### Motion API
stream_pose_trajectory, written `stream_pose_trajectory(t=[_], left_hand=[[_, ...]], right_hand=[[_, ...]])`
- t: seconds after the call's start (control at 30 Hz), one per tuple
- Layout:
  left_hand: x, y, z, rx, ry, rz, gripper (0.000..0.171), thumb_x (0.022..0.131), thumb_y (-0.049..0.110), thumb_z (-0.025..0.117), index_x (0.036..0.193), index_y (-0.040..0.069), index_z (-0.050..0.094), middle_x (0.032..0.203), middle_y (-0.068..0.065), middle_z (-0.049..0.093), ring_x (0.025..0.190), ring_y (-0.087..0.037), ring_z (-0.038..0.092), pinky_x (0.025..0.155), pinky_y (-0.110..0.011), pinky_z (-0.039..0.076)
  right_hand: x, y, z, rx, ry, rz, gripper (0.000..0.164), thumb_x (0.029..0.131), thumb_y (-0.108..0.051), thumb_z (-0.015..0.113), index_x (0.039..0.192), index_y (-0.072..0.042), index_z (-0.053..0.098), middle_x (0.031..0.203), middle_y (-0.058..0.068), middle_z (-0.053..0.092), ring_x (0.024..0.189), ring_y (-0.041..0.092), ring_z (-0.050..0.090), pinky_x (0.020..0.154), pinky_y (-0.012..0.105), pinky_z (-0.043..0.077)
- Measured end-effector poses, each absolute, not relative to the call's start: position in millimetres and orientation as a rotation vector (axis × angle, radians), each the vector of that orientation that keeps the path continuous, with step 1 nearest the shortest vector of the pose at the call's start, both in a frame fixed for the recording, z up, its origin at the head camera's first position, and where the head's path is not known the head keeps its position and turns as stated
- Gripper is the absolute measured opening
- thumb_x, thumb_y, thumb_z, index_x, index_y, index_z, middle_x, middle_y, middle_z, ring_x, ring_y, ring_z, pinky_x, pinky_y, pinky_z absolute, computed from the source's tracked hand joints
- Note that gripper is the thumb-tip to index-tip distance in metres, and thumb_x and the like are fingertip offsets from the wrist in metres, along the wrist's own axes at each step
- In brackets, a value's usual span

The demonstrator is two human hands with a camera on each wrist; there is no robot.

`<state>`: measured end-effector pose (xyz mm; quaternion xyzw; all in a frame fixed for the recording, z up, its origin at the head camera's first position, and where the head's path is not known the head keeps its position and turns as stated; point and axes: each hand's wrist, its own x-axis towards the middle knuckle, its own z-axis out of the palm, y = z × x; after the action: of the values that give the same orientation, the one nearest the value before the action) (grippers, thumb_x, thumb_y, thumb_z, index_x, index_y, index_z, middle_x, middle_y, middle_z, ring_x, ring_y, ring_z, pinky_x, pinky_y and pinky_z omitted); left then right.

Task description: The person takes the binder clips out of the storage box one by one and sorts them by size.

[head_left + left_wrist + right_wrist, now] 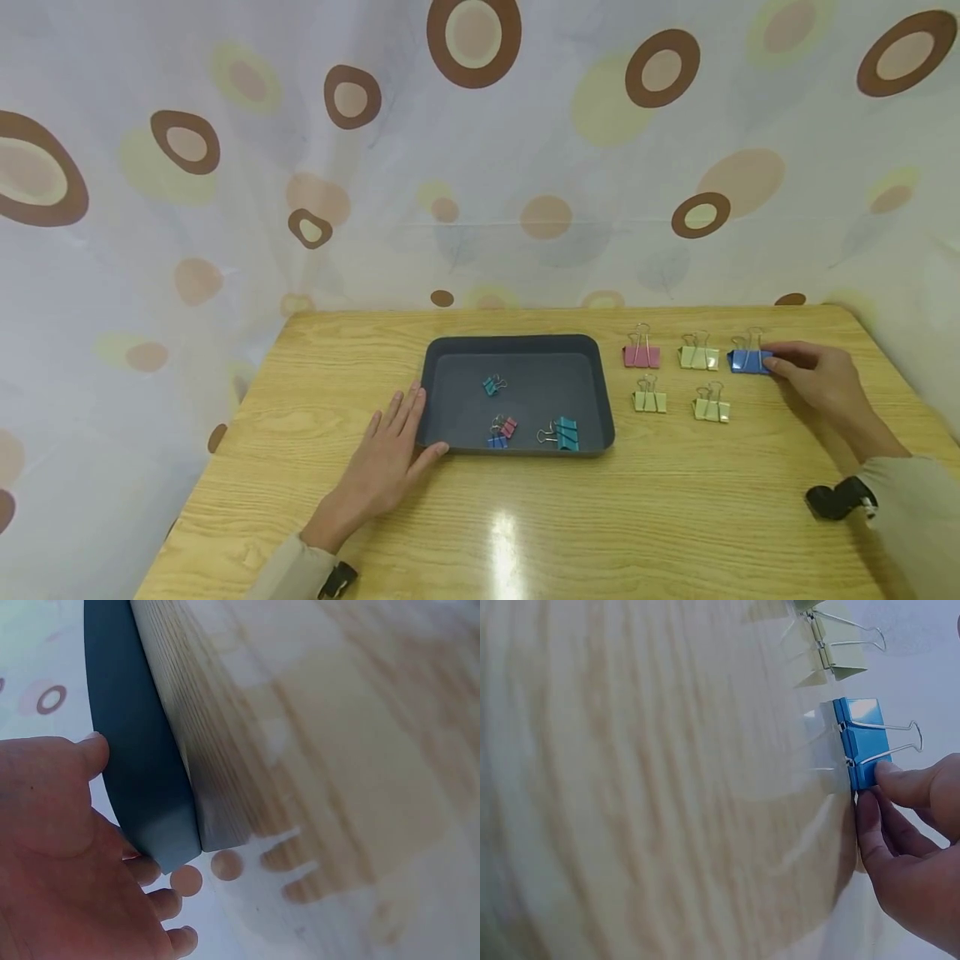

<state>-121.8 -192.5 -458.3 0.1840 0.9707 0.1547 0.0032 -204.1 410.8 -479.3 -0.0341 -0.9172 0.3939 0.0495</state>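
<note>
My right hand pinches the end of a blue binder clip between thumb and fingertips, at the right of the table. In the right wrist view that blue clip stands on the wood with its wire handles raised. At the left end of a dark grey tray, my left hand lies with straight fingers touching the rim. Inside the tray are a small teal clip, a small pink clip, a small blue clip and a larger teal clip.
Between tray and right hand, a pink binder clip and a pale yellow clip stand in the back row. Two more pale yellow clips, one left and one right, stand in front. A patterned curtain hangs behind the wooden table.
</note>
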Motion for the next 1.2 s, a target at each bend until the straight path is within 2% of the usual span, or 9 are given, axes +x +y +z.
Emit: stream_pose_trajectory(t=[0.2,0.23,0.33,0.43,0.47,0.57,0.77,0.97,1.2], left_hand=[[-121,-193,-460,0.562,3.031,0.474,0.084,0.106,0.055,0.045,0.163,0.001,0.017,0.171,-0.012,0.01,0.156,-0.038,0.014,0.121,-0.063,0.018],[-121,-193,-459,0.562,3.028,0.479,0.084,0.107,0.055,0.045,0.163,0.001,0.016,0.171,-0.013,0.01,0.156,-0.038,0.014,0.121,-0.064,0.017],[-122,-193,-458,0.569,3.032,0.484,0.083,0.107,0.054,0.046,0.163,0.001,0.016,0.171,-0.013,0.011,0.155,-0.039,0.015,0.12,-0.064,0.019],[-122,-193,-456,0.576,3.037,0.479,0.083,0.107,0.054,0.046,0.163,0.0,0.017,0.171,-0.014,0.012,0.155,-0.039,0.016,0.12,-0.064,0.019],[-122,-193,-456,0.576,3.04,0.471,0.083,0.107,0.054,0.046,0.163,0.0,0.017,0.171,-0.013,0.012,0.155,-0.039,0.017,0.12,-0.064,0.02],[-122,-193,-455,0.578,3.042,0.458,0.083,0.107,0.055,0.045,0.163,0.001,0.017,0.171,-0.013,0.012,0.155,-0.038,0.017,0.12,-0.064,0.019],[-122,-193,-455,0.581,3.052,0.47,0.084,0.106,0.055,0.046,0.163,0.001,0.017,0.171,-0.013,0.012,0.155,-0.038,0.017,0.121,-0.063,0.018],[-122,-193,-454,0.576,3.056,0.457,0.083,0.106,0.055,0.046,0.163,0.0,0.018,0.17,-0.014,0.013,0.155,-0.038,0.017,0.121,-0.063,0.019],[-122,-192,-455,0.578,3.055,0.411,0.084,0.106,0.056,0.045,0.163,0.0,0.017,0.17,-0.014,0.012,0.155,-0.038,0.017,0.121,-0.063,0.019]], right_hand=[[-201,408,-479,-0.117,-2.697,1.289,0.048,0.105,-0.029,0.061,0.134,0.01,0.059,0.098,-0.027,0.064,0.082,-0.019,0.052,0.068,0.007,0.047],[-199,407,-477,-0.114,-2.659,1.311,0.042,0.105,-0.027,0.061,0.131,0.005,0.062,0.098,-0.028,0.064,0.081,-0.018,0.053,0.067,0.007,0.048],[-196,404,-472,-0.087,-2.544,1.369,0.037,0.104,-0.022,0.063,0.127,0.005,0.063,0.095,-0.029,0.064,0.079,-0.013,0.06,0.066,0.008,0.05],[-191,398,-467,-0.027,-2.469,1.444,0.027,0.102,-0.016,0.066,0.123,0.0,0.067,0.097,-0.028,0.065,0.083,-0.01,0.062,0.068,0.007,0.05],[-189,395,-465,-0.011,-2.458,1.463,0.03,0.102,-0.015,0.066,0.125,0.003,0.065,0.098,-0.028,0.066,0.086,-0.01,0.062,0.07,0.006,0.049],[-183,384,-461,0.021,-2.429,1.501,0.024,0.101,-0.011,0.067,0.124,-0.003,0.069,0.103,-0.027,0.067,0.092,-0.009,0.061,0.075,0.004,0.046],[-177,353,-449,0.123,-2.401,1.519,0.026,0.101,-0.008,0.066,0.126,-0.008,0.07,0.116,-0.02,0.068,0.101,-0.006,0.061,0.085,0.005,0.042],[-173,324,-444,0.274,-2.415,1.546,0.031,0.101,-0.005,0.065,0.131,0.004,0.064,0.122,-0.007,0.068,0.104,0.002,0.062,0.085,0.008,0.047],[-168,290,-443,0.441,-2.423,1.6,0.03,0.1,-0.001,0.065,0.129,0.008,0.063,0.119,-0.005,0.069,0.107,0.006,0.064,0.086,0.013,0.053]])
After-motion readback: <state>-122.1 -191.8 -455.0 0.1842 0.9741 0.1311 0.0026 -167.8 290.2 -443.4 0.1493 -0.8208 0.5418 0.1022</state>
